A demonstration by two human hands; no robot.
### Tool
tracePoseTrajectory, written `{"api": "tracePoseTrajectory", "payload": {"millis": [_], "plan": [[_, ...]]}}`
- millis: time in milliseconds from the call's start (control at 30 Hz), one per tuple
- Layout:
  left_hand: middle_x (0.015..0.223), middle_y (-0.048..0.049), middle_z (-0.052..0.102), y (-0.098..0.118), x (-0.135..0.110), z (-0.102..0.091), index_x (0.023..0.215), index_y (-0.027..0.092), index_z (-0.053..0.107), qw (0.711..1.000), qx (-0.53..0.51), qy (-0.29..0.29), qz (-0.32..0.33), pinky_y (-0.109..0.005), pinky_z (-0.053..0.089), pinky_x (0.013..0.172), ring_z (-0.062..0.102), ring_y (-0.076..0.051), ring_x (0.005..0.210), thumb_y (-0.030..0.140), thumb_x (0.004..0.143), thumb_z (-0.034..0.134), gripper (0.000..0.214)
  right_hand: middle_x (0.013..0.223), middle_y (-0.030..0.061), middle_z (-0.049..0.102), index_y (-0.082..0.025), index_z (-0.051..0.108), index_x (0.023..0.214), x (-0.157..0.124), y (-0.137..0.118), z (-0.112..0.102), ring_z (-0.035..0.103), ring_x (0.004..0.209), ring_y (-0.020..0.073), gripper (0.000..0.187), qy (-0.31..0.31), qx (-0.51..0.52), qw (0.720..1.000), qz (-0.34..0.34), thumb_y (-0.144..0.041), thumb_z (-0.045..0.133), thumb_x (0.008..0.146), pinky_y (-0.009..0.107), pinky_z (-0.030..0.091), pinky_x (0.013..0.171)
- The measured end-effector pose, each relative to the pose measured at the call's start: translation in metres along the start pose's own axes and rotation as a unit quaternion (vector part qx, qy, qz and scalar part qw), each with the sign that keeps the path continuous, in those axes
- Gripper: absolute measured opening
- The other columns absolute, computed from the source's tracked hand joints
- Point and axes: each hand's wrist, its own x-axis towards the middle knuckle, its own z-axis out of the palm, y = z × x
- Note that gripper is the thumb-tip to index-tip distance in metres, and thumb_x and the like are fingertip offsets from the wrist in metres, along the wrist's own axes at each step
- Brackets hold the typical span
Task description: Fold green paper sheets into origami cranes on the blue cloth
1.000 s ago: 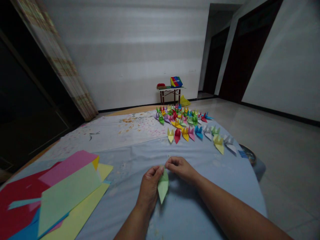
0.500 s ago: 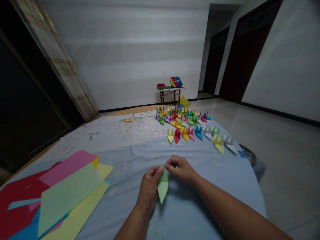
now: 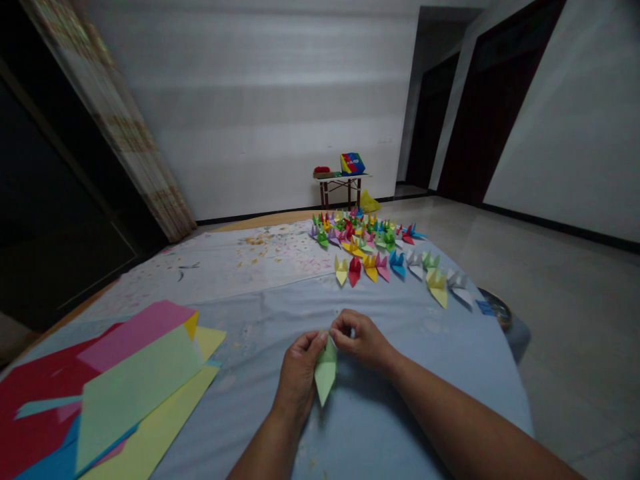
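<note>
A pale green folded paper piece [image 3: 326, 375], shaped like a long pointed diamond, hangs with its tip down over the tablecloth. My left hand [image 3: 299, 363] pinches its upper left edge between thumb and fingers. At its top end, my right hand [image 3: 361, 339] has thumb and index finger closed together, touching or gripping the upper tip; the fingers partly hide this spot. Beyond my hands, a row of folded paper cranes [image 3: 371, 268] in several colours stands on the cloth, with many more cranes [image 3: 350, 232] crowded behind.
Loose coloured paper sheets [image 3: 143, 377] lie in an overlapping pile at the left. A blue-grey cloth [image 3: 260, 327] covers the round table. Past its right edge is a stool [image 3: 517, 337] with a round item on it. A small table [image 3: 341, 179] with a colourful package stands by the wall.
The green paper stays in nearly the same place. My right hand's fingertips have shifted very slightly at its top end; my left hand keeps its pinch.
</note>
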Motion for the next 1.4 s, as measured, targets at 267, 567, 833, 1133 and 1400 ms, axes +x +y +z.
{"api": "tracePoseTrajectory", "payload": {"millis": [267, 567, 833, 1133, 1400], "plan": [[0.050, 0.0044, 0.058, 0.0015, -0.0019, 0.0005, 0.075, 0.015, 0.062, 1.000, -0.004, 0.009, -0.009, -0.019, 0.040, 0.048, 0.050, -0.007, 0.042, 0.031, 0.059, 0.074, 0.026, 0.063, -0.0009, 0.052, -0.015, 0.058, 0.067, 0.0010, 0.0039, -0.0022, 0.047, 0.060, 0.0098, 0.019, 0.015, 0.028, 0.999, 0.034, -0.028, 0.051, 0.078, 0.021, 0.038, 0.059], [0.054, 0.0026, 0.061, -0.0010, 0.0005, 0.0000, 0.073, 0.013, 0.066, 1.000, 0.016, 0.013, 0.016, -0.019, 0.040, 0.049, 0.050, -0.008, 0.046, 0.032, 0.057, 0.076, 0.027, 0.059, -0.0017, 0.051, -0.014, 0.058, 0.066, 0.0006, 0.0007, -0.0008, 0.043, 0.055, 0.0085, 0.012, -0.005, 0.043, 0.997, 0.060, -0.024, 0.055, 0.073, 0.019, 0.036, 0.052], [0.058, 0.0015, 0.063, -0.0014, 0.0012, -0.0013, 0.072, 0.013, 0.067, 0.999, 0.019, 0.016, 0.027, -0.020, 0.041, 0.053, 0.052, -0.008, 0.049, 0.031, 0.059, 0.075, 0.024, 0.059, -0.0022, 0.051, -0.014, 0.059, 0.068, 0.0006, 0.0026, 0.0006, 0.043, 0.055, 0.0079, 0.011, -0.012, 0.072, 0.994, 0.078, -0.023, 0.056, 0.072, 0.019, 0.036, 0.052], [0.067, -0.0018, 0.067, -0.0047, 0.0031, -0.0050, 0.077, 0.013, 0.068, 0.998, 0.035, 0.007, 0.046, -0.021, 0.042, 0.060, 0.056, -0.011, 0.060, 0.030, 0.062, 0.073, 0.024, 0.057, -0.0026, 0.051, -0.013, 0.060, 0.067, 0.0009, 0.0030, 0.0018, 0.043, 0.053, 0.0077, 0.010, -0.003, 0.064, 0.995, 0.078, -0.023, 0.057, 0.070, 0.019, 0.035, 0.051], [0.058, 0.0010, 0.064, 0.0007, -0.0008, 0.0001, 0.076, 0.014, 0.068, 1.000, 0.012, 0.015, 0.005, -0.021, 0.042, 0.053, 0.054, -0.009, 0.049, 0.032, 0.057, 0.076, 0.027, 0.059, -0.0028, 0.050, -0.012, 0.057, 0.069, 0.0012, 0.0040, -0.0007, 0.041, 0.054, 0.0071, 0.016, -0.035, 0.123, 0.988, 0.092, -0.027, 0.058, 0.073, 0.019, 0.036, 0.053]]}}
